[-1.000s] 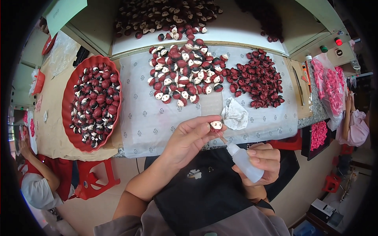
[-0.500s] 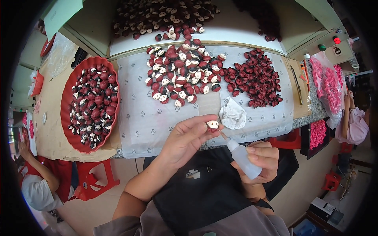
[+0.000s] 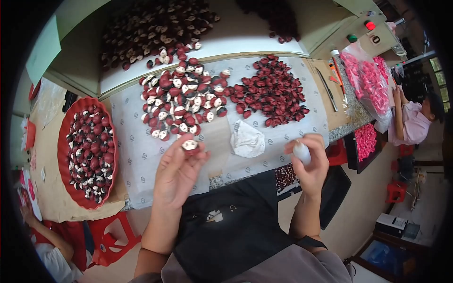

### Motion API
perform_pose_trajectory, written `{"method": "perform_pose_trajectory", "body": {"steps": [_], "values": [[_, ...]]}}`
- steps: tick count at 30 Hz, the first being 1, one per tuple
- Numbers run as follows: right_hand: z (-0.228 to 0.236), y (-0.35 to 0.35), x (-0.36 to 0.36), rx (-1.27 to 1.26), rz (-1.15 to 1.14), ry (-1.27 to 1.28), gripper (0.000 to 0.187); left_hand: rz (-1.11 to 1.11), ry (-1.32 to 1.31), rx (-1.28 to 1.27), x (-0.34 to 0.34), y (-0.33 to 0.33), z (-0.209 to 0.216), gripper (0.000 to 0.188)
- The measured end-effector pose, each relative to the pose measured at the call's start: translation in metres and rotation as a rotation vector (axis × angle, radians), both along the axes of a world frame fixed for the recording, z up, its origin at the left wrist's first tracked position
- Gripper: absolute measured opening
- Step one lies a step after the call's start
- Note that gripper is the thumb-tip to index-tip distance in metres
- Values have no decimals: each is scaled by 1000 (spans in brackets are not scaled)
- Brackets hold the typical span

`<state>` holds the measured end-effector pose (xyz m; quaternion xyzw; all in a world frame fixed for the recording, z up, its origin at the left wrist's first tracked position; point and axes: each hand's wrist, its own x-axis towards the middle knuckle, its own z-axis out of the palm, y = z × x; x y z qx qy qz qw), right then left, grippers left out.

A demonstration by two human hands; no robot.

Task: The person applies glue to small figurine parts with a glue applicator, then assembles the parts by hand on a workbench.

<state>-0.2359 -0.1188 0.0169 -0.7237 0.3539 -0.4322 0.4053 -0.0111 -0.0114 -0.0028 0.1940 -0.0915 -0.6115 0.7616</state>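
Observation:
In my left hand (image 3: 177,172) is a small round dark red piece with a cream face (image 3: 190,147), pinched between thumb and fingers above the near edge of the paper. My right hand (image 3: 314,165) grips a white squeeze bottle (image 3: 302,154), whose tip is apart from the piece. A crumpled white cloth (image 3: 247,139) lies on the printed paper sheet (image 3: 130,155) between the two hands. Beyond my left hand spreads a pile of similar red, black and cream pieces (image 3: 181,99). To its right sits a heap of dark red, curled petal-like pieces (image 3: 276,94).
A red scalloped bowl (image 3: 62,155) full of round pieces stands at left. A thin metal tool (image 3: 326,89) and an orange tube (image 3: 339,73) lie at right, near a bag of pink pieces (image 3: 363,80). A booth (image 3: 325,35) rises behind. Other people sit at both sides.
My hands have moved apart; the bottle's tip has left the piece. The bottle now stands more upright in my right hand. The whole view has shifted, with the table things further left.

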Motion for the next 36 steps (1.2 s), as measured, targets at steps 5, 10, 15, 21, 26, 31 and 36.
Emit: {"method": "perform_pose_trajectory", "body": {"steps": [5,10,15,21,26,31,36], "values": [[-20,-28,16,-174,-113,120,20,38,-14,23,3,-2,1,28],[-15,-34,35,-387,-61,360,22,39,-15,40,4,0,-1,27],[-13,-38,41,-405,-33,430,27,24,-25,54,5,-4,1,29],[-3,-6,58,-70,68,73,22,-7,-26,86,-6,-19,2,33],[-8,44,89,717,365,-437,17,11,58,86,-27,-44,14,40],[-11,44,93,5,237,-51,18,28,41,61,-21,-41,11,39],[-8,40,87,-165,371,-20,18,-37,80,38,-23,-36,13,40]]}}
